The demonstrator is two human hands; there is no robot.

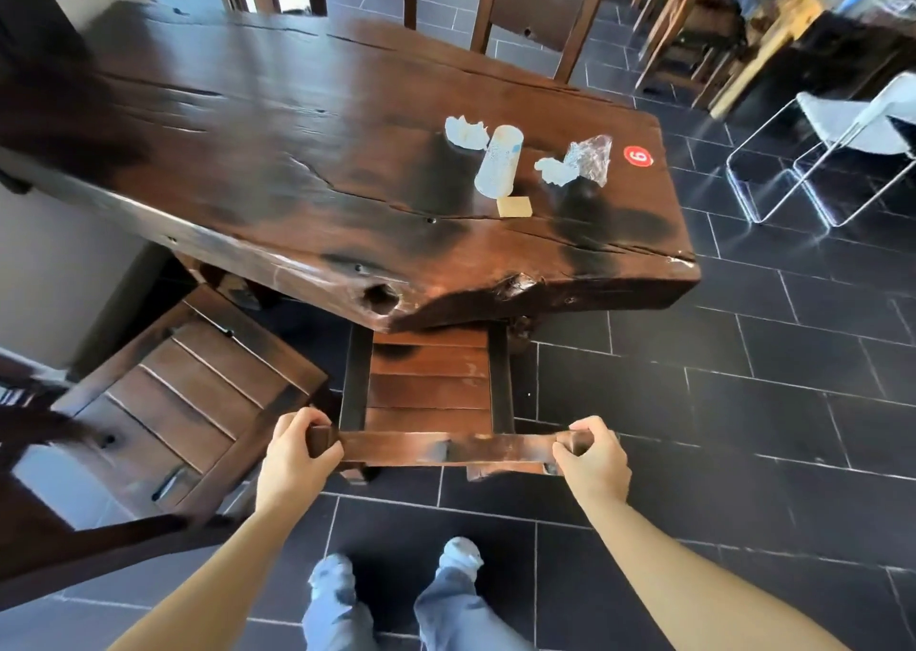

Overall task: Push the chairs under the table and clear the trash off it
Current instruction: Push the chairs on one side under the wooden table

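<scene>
My view cuts off the table [277, 120] at the left edge, and its far left corner smears into blur. The slab hides the front of the chair [430, 388] I grip, and my fingers [302, 420] curl behind its top rail. A second chair [183, 397] runs off frame on the left. I cannot tell what the crumpled white scraps [465, 132] are, nor read the print on the pale tube [499, 161].
</scene>
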